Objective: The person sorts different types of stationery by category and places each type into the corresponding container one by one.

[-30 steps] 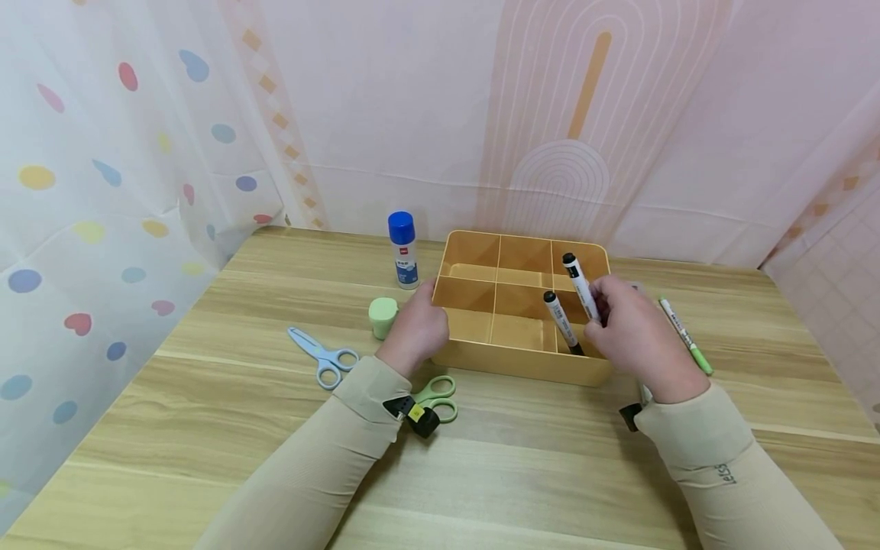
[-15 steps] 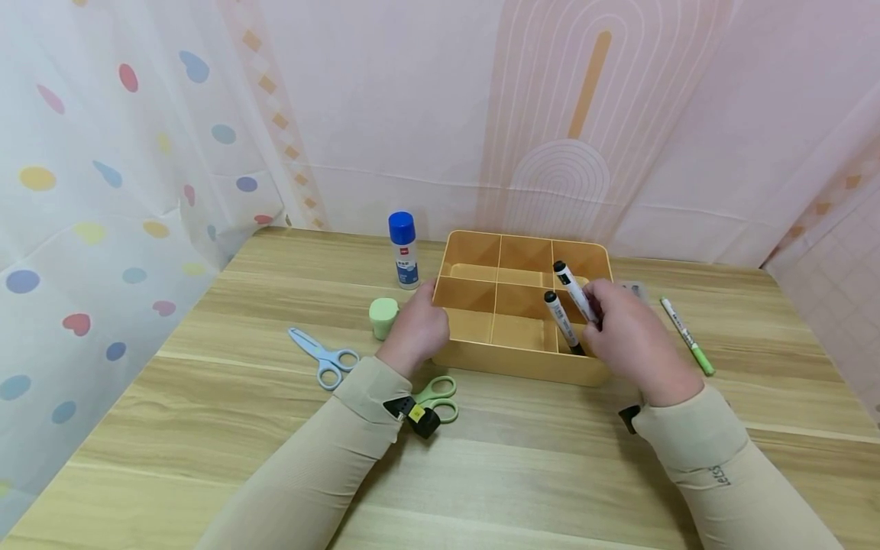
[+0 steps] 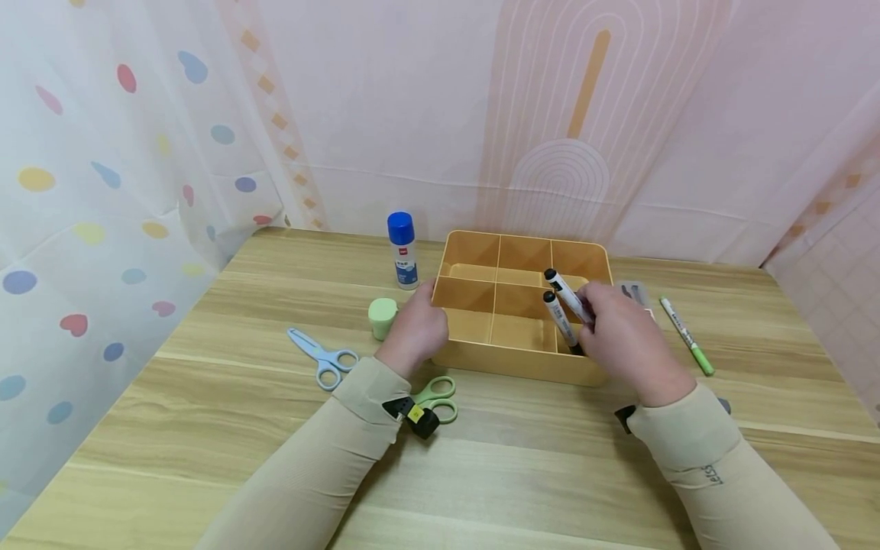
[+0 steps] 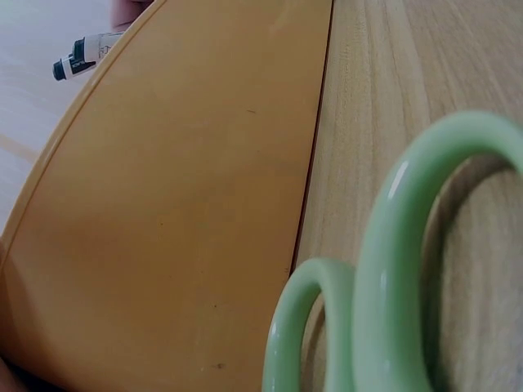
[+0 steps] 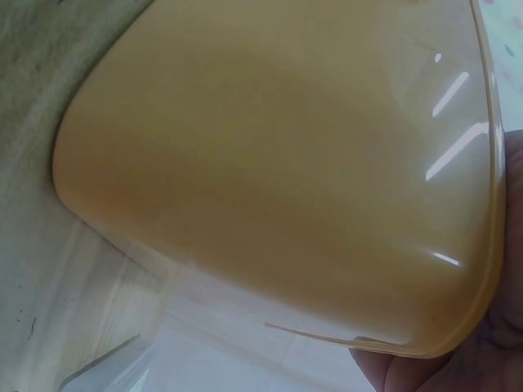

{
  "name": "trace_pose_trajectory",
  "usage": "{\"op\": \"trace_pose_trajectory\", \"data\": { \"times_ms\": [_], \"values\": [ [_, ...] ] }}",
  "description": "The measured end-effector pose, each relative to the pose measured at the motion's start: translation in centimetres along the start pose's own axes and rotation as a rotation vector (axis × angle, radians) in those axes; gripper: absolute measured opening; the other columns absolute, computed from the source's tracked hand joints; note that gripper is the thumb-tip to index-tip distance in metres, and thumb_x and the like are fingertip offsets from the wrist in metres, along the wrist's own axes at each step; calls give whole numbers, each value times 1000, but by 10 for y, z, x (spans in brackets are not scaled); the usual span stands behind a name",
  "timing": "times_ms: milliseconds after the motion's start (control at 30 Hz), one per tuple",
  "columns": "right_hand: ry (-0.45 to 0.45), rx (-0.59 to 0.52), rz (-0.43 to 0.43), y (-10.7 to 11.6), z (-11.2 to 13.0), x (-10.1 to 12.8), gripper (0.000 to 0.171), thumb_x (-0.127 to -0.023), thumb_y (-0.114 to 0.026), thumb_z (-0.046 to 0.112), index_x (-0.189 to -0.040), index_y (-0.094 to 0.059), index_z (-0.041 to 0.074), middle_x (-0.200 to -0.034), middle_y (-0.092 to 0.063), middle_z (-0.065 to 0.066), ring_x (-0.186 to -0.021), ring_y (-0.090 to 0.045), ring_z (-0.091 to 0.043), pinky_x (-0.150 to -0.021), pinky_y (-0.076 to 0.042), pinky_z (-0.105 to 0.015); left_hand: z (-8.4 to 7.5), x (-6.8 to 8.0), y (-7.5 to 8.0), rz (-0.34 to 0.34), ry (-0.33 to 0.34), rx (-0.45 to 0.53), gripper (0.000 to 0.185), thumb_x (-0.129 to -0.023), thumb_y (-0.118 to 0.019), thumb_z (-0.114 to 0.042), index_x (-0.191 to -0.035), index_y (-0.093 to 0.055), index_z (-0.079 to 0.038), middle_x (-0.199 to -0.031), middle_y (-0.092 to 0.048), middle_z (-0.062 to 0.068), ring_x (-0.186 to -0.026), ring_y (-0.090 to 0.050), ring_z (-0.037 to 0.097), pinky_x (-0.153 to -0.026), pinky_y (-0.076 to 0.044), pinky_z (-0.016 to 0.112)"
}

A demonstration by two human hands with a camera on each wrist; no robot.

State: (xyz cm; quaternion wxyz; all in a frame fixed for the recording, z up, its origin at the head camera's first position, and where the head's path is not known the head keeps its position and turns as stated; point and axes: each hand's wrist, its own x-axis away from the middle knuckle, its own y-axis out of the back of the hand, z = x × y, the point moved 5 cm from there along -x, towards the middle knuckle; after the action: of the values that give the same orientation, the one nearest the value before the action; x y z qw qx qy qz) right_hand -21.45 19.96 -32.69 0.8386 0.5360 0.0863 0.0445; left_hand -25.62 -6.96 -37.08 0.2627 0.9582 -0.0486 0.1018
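A yellow-orange storage box [image 3: 516, 362] with several compartments stands on the table, its outer wall filling much of both wrist views. My left hand [image 3: 415, 330] grips the box at its left side. Over the front right compartment, my right hand [image 3: 627, 341] pinches a white marker [image 3: 567, 292] with a black cap, tilted to the left. A second black-capped marker [image 3: 560, 318] leans in that same part of the box, just beside it; the lower ends of both are hidden. In the right wrist view, fingers [image 5: 413, 371] show at the box rim.
Left of the box are a blue-capped glue bottle [image 3: 403, 253], a small pale green object [image 3: 382, 315] and blue scissors [image 3: 325, 357]. Green scissors [image 3: 440, 397] lie in front, partly under the left wrist. To the right lie a clear package [image 3: 635, 292] and a green-ended marker [image 3: 687, 336].
My right hand has shifted slightly left and down, and the held marker has tilted further left, closer to the other marker. My left hand and the box stay in place.
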Motion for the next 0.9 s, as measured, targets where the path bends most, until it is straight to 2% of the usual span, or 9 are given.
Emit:
{"op": "trace_pose_trajectory", "data": {
  "times_ms": [533, 900],
  "values": [
    [37, 26, 37, -4, 2, -3, 16, -93, -61, 2, -108, -64, 4, -95, -65, -10, -83, -57, -26, -73, -49, -41, 0, 0, -1, -5, 0, -2, 71, -97, -34, 1, -166, -28, -14, -164, -45, 11, -150, -45, 33, -128, -29, 56],
    [15, 15, 87, -7, 2, -7, 14, -96, -59, 1, -109, -63, 4, -94, -66, -11, -79, -57, -25, -67, -47, -36, 0, 0, -1, -10, -11, 18, 70, -98, -35, 1, -166, -30, -15, -162, -48, 11, -148, -47, 34, -127, -31, 56]
  ]
}}
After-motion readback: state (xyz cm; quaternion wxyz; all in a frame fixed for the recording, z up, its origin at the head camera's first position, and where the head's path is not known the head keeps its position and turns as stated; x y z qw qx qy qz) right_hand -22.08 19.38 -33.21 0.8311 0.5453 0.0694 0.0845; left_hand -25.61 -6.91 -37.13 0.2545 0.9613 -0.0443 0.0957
